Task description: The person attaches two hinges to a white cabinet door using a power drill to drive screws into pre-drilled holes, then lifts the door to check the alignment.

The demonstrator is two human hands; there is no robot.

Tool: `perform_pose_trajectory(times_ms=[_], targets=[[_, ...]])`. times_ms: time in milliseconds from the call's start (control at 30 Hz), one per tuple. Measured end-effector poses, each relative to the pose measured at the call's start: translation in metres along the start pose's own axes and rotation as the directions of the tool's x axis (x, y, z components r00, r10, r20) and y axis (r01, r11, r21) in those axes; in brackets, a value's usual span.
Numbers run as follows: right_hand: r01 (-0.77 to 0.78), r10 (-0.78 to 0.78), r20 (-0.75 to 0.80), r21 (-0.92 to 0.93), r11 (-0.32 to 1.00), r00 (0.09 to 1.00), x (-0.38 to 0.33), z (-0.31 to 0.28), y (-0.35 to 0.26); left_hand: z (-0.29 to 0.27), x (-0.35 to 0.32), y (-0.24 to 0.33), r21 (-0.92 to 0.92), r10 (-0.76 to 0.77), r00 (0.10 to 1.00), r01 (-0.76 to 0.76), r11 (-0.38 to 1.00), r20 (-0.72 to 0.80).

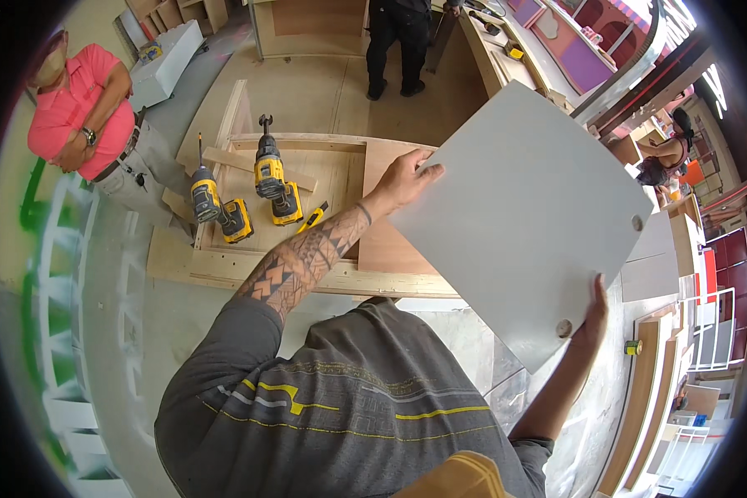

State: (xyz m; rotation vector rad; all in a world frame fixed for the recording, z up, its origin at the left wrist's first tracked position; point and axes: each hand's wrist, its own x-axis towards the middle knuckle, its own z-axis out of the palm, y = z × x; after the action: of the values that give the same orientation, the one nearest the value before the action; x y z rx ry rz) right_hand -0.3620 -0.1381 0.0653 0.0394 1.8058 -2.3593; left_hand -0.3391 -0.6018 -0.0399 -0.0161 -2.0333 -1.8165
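A flat light-grey panel (pixel 531 216) is held up in front of me, tilted cornerwise, with two round holes near its right-hand edge. My left hand (pixel 407 178) grips its upper left edge, thumb on the face and the other fingers partly behind it. Lower down, my right hand (pixel 592 319) holds the opposite edge near the lower hole; most of its fingers are hidden behind the panel. Left of my left forearm, two yellow-and-black cordless drills, one (pixel 271 178) with a wide bit and one (pixel 212 203) with a slim bit, stand on a wooden frame (pixel 324 278). A yellow utility knife (pixel 314 217) lies beside them.
A brown board (pixel 390 241) covers part of the frame. A person in a pink shirt (pixel 87 108) stands at the left with folded arms; another in dark trousers (pixel 398 41) stands beyond the frame. Long wooden pieces (pixel 639 398) and a tape measure (pixel 633 347) are at the right.
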Motion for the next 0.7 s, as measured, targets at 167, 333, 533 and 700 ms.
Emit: perform_pose_trajectory(times_ms=[167,333,533,700], targets=[[-0.001,0.005,-0.017,0.198,0.98,1.0,0.005,0.045,0.079,-0.025,0.016,0.01,0.484,0.019,0.994,0.036,0.874,-0.109],[-0.001,-0.002,0.005,0.46,0.888,1.0,0.021,0.107,0.155,-0.026,-0.061,-0.022,-0.001,-0.249,0.838,0.285,0.959,-0.486],[-0.151,0.105,0.111,0.592,0.792,0.988,-0.003,0.185,0.214,0.016,-0.116,-0.031,-0.682,-0.713,0.684,0.45,0.577,-0.152],[-0.417,0.273,0.328,0.538,0.733,0.904,-0.009,0.174,0.263,-0.017,-0.127,-0.078,-0.195,-0.504,0.686,0.479,0.856,-0.525]])
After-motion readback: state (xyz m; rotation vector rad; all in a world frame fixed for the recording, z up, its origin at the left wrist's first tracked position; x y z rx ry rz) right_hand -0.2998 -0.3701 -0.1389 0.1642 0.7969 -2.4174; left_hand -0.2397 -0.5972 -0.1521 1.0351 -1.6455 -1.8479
